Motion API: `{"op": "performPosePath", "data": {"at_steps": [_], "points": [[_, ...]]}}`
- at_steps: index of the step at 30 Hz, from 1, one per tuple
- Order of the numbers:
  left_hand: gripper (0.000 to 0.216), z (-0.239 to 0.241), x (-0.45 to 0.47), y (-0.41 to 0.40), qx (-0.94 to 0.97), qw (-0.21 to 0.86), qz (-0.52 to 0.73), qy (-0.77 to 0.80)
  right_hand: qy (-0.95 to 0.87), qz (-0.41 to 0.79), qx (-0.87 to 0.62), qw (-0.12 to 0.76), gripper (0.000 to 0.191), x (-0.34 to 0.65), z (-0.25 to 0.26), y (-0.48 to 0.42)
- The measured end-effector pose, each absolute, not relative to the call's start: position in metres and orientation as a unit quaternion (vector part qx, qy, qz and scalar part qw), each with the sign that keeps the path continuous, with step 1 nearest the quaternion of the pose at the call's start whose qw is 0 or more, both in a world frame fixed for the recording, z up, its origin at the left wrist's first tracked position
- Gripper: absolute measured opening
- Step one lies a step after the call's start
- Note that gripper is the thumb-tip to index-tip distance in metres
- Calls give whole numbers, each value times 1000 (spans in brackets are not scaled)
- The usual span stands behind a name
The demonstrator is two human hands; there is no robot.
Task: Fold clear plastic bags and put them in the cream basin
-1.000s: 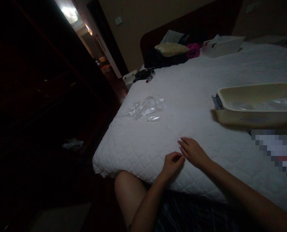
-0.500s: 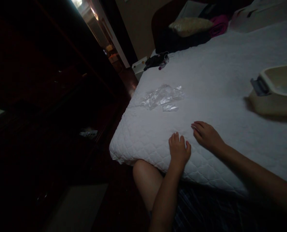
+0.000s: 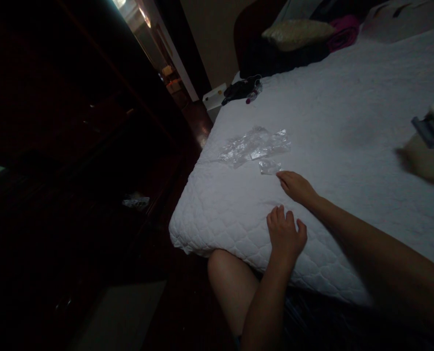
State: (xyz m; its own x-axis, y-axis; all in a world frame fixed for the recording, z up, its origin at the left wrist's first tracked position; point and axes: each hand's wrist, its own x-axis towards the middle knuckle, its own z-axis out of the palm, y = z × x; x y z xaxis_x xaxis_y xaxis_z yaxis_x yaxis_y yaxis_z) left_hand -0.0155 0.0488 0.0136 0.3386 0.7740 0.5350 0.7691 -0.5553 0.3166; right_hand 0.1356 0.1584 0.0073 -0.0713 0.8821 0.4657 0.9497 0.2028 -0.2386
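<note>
On the bed, at 10 o'clock from the right hand, lies the packet, probably light, limp and slippery; its 4 o'clock corner suits a pinch. Right fingertips touch there; whether they grip, I cannot tell. The left hand is loosely spread.

A white quilted bedspread shows a stitched diamond pattern beneath a small, colourless, see-through plastic packet and a crumpled, transparent plastic sheet, both glinting silver. A cream plastic bin bears a slate-grey latch. Behind, a magenta cloth bundle adds the brightest colour beside a pale yellow-beige, pillow-shaped object and a dark reddish-brown headboard.
</note>
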Motion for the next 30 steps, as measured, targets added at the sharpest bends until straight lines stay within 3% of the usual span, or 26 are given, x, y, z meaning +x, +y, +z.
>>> {"op": "performPosePath", "data": {"at_steps": [10, 16, 21, 26, 30], "points": [[17, 15, -16, 50, 823, -20, 331, 460, -710, -63, -644, 279, 32, 139, 10, 105], [19, 16, -17, 49, 831, -42, 318, 454, -692, -6, -633, 347, 29, 143, 13, 51], [22, 14, -19, 48, 834, -33, 338, 435, -606, 149, -620, 476, 23, 142, 25, 14], [29, 17, -18, 48, 815, 66, 409, 404, -407, 357, -582, 607, 26, 149, 26, -8], [39, 21, -12, 44, 810, 139, 432, 372, -287, 503, -507, 638, 32, 156, 29, -12]]}}
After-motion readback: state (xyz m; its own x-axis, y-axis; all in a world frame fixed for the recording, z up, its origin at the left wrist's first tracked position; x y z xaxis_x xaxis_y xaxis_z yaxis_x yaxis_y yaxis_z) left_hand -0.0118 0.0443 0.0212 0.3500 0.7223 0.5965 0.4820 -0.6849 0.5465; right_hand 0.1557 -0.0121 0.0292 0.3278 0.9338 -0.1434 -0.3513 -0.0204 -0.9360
